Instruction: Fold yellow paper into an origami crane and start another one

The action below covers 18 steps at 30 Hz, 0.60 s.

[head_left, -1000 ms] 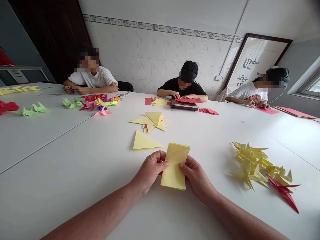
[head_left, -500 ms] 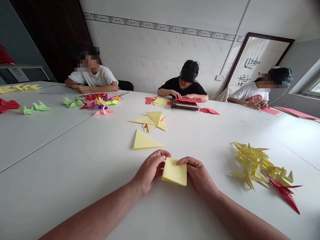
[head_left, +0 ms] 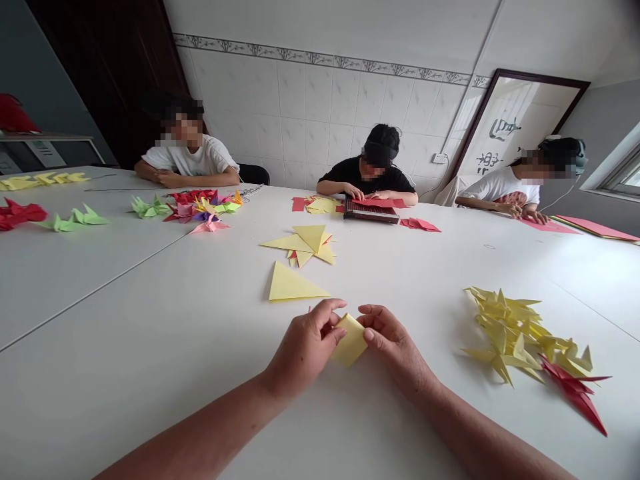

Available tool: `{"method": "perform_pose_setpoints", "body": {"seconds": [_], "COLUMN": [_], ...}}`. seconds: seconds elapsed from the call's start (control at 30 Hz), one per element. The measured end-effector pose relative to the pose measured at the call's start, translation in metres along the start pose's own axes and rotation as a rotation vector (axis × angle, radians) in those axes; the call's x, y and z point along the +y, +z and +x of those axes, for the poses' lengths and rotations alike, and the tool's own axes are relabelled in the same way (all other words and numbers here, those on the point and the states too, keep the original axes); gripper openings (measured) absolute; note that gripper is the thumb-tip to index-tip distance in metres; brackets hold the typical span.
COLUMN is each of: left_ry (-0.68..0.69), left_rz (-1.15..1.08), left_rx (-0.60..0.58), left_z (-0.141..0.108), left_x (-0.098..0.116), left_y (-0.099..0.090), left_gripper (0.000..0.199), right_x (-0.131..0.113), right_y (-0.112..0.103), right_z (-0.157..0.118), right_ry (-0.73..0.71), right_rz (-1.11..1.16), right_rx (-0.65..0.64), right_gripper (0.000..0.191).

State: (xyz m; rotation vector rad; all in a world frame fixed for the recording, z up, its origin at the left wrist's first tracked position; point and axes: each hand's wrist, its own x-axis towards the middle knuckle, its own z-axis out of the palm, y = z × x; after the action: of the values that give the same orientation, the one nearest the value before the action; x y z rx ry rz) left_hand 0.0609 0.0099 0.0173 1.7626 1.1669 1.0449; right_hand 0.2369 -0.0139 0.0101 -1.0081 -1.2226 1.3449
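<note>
A small folded square of yellow paper is held just above the white table, turned corner-up like a diamond. My left hand pinches its left side, thumb across the front and fingers behind. At the right corner, my right hand has its thumb on the paper's edge; its curled fingers are partly hidden. Just beyond my hands lies a folded yellow paper triangle. Farther back is a pile of yellow folded papers with bits of red showing.
On the right lie a heap of yellow folded paper cranes and a red one. Multicoloured paper cranes sit at the far left. Across the table, three people are seated, one using a paper trimmer.
The yellow square has turned from flat-on to corner-up. My left thumb has come onto its front, and my right thumb has shifted from its top edge to its right corner.
</note>
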Motion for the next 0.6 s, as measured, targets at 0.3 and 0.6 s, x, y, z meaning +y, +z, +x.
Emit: {"method": "perform_pose_setpoints", "body": {"seconds": [0.3, 0.6], "left_ry": [-0.173, -0.094], "left_rz": [-0.178, -0.017], "left_rx": [-0.063, -0.012], "left_z": [-0.0032, -0.0005], "left_x": [0.0046, 0.0042], "left_y": [0.0043, 0.0027], "left_gripper": [0.03, 0.022], "right_x": [0.0024, 0.007], "right_y": [0.0064, 0.0026], "right_z": [-0.0045, -0.0033], "right_ry": [0.042, -0.2], "right_rz": [0.213, -0.288], "right_rx": [-0.019, 0.241], "right_gripper": [0.028, 0.025]}}
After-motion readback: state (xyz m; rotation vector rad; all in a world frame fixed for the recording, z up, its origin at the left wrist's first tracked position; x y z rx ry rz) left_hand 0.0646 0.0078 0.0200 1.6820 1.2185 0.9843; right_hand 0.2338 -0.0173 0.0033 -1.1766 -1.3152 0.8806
